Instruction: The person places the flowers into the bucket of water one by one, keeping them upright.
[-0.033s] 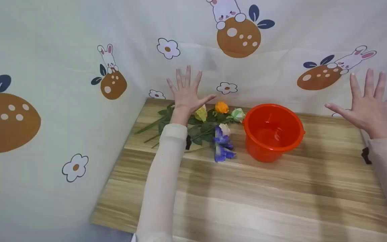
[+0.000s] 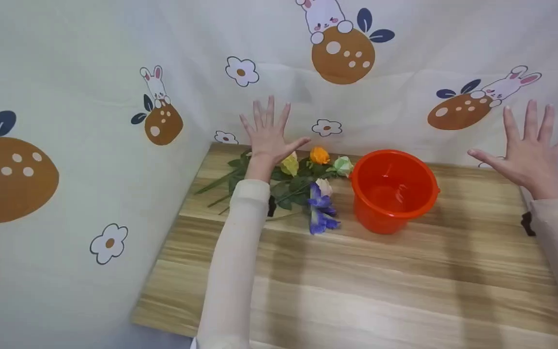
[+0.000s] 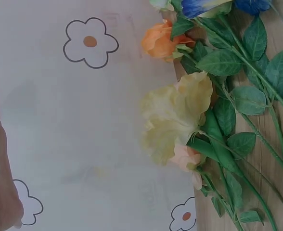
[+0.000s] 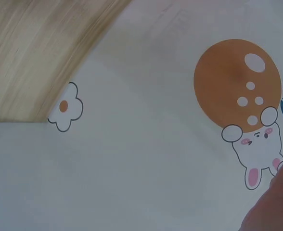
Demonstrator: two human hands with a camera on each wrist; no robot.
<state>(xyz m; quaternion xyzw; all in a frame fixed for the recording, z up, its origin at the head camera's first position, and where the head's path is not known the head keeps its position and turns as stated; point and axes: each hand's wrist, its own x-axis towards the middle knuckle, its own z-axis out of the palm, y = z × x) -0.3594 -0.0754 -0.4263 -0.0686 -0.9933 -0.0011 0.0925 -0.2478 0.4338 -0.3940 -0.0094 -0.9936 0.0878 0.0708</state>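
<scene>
1. Left grip, upper middle: fingers spread wide.
2. Right grip, upper right: fingers spread too.
3. One red bucket, right of middle, on the bench.
4. Mid-frame, beside it: one orange flower, one yellow flower, one pale green flower.

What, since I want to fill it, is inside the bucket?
The bucket shows only red inner surface, with shiny glints. Its near side covers the part of the inside closest to the camera; anything there can't be seen.

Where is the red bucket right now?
In the head view, the red bucket stands right of center on the wooden table, just right of the flowers and near the patterned backdrop.
</scene>
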